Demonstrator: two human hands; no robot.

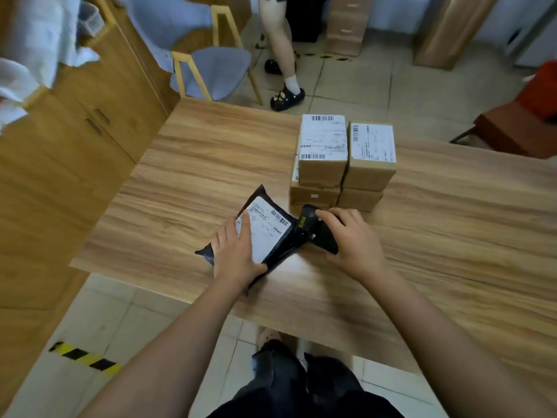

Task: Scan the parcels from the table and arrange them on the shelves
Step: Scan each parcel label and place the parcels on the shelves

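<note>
Two hands busy at near edge of worktop point(452, 236).
On it, left hand point(238, 251) grips black mailer parcel point(271, 233), fingers flat on label, thumb round edge; right hand point(352, 239) clamped on scanner point(313, 230) just beside it. Just behind, boxed parcels point(343, 158) stacked.

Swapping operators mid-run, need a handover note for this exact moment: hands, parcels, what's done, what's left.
Left hand: holds the black mailer label up, near the front of the table.
Right hand: grips the scanner, its head at the mailer's right edge by the barcode.
Cardboard boxes: stacked on the table just behind the hands, at least four, with the top two label up.
Done: cannot tell whether this mailer has been scanned; no shelves are in view.
Left: finish and shelve the mailer, then scan and shelve the boxes.
</note>
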